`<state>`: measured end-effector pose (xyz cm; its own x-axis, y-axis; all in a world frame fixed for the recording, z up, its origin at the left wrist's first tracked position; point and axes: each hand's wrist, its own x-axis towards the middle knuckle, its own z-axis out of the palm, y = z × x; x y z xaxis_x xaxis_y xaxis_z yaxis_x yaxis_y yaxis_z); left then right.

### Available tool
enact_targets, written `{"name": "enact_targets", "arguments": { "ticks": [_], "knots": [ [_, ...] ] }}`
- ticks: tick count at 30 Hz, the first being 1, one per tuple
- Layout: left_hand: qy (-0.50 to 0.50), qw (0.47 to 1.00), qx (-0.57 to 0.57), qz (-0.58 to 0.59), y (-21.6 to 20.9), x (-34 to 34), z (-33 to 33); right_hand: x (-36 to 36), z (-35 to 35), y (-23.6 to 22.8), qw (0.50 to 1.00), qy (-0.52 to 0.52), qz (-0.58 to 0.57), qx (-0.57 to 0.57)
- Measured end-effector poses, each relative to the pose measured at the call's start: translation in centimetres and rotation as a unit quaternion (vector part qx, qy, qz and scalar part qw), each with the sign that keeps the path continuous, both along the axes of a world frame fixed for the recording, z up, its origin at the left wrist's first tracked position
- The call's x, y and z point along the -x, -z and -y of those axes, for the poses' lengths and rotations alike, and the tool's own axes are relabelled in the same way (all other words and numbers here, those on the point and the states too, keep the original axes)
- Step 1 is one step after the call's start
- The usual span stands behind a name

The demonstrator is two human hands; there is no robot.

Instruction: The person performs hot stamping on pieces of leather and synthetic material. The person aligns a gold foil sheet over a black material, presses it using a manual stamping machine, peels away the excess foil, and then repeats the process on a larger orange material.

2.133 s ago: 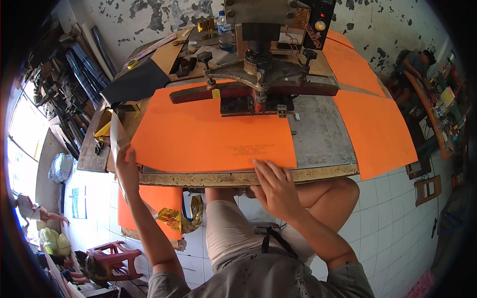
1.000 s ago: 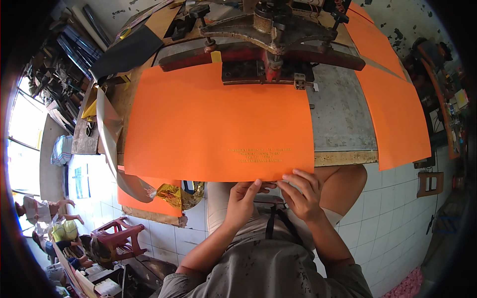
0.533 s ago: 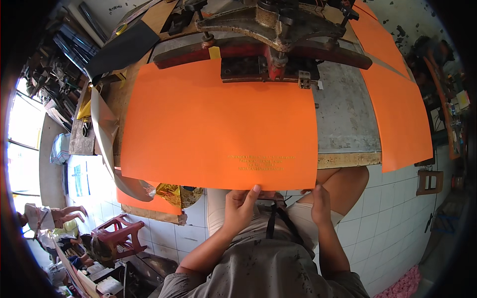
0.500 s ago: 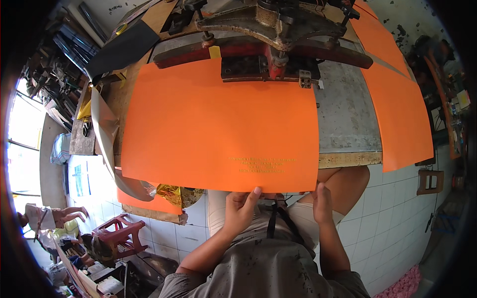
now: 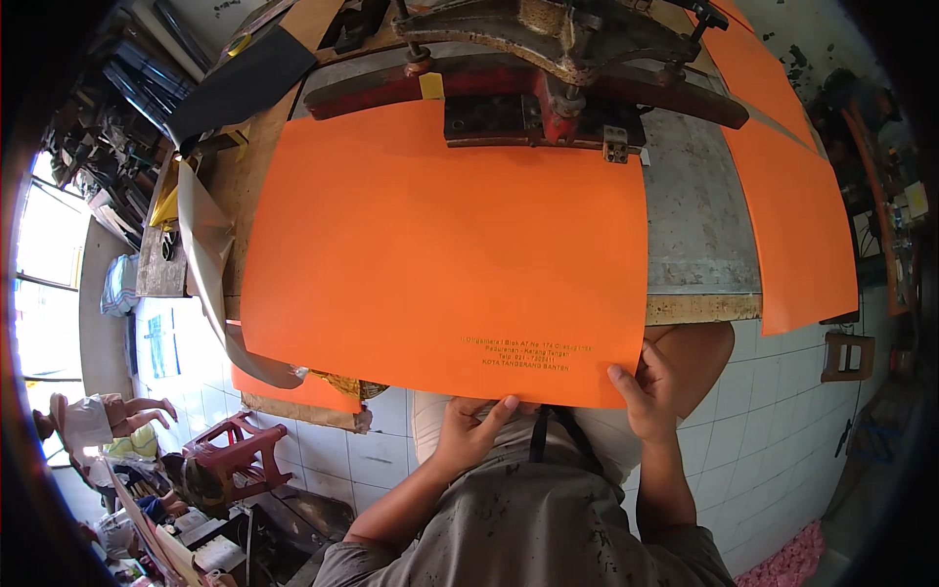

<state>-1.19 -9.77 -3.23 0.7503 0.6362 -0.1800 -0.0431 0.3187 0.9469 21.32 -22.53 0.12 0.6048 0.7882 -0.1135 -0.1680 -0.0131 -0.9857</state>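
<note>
A large orange sheet (image 5: pixel 440 245) of paper or thin card lies in front of me, with small gold lettering near its lower right corner. My left hand (image 5: pixel 473 430) pinches its near edge, thumb on top and fingers underneath. At the near right corner, my right hand (image 5: pixel 649 393) grips the sheet, its thumb over the face and its other fingers partly hidden behind the edge. The far edge of the sheet reaches the dark block (image 5: pixel 489 119) under a red and black iron press (image 5: pixel 567 59). The sheet's near part hangs past the table edge above my lap.
More orange sheets (image 5: pixel 797 225) lie along the table's right side, beside the grey metal plate (image 5: pixel 694 215). Black material (image 5: pixel 245 83) and a curling silvery strip (image 5: pixel 203 254) with gold foil (image 5: pixel 342 385) lie at left. A red plastic stool (image 5: pixel 235 455) and a person (image 5: pixel 88 421) are beyond, lower left.
The orange sheet has come toward me and a little right, its near edge lower now. My right hand has closed on the corner, thumb on top. The view has shifted slightly.
</note>
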Motion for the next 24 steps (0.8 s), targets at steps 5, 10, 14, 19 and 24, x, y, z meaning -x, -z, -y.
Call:
{"name": "enact_targets", "arguments": {
  "ticks": [5,10,14,19,24],
  "knots": [
    [-0.021,1.0,0.01,0.015,0.8,2.0,-0.7,-0.8,0.4,0.2,1.0,-0.013,0.004,-0.01],
    [-0.217,0.974,-0.059,0.04,4.5,7.9,-4.2,-2.1,-0.7,-0.9,1.0,0.015,0.003,0.003],
    [-0.473,0.881,-0.012,0.007,2.6,8.5,-7.1,-1.6,-2.1,-2.3,0.999,0.027,0.018,0.005],
    [-0.431,0.898,-0.071,0.051,3.3,13.4,-10.4,-1.7,-1.7,-1.7,0.999,0.013,0.029,-0.004],
    [-0.449,0.89,-0.041,0.072,1.8,13.6,-12.3,-1.0,-0.6,-2.3,0.999,-0.016,0.011,-0.026]
  ]
}}
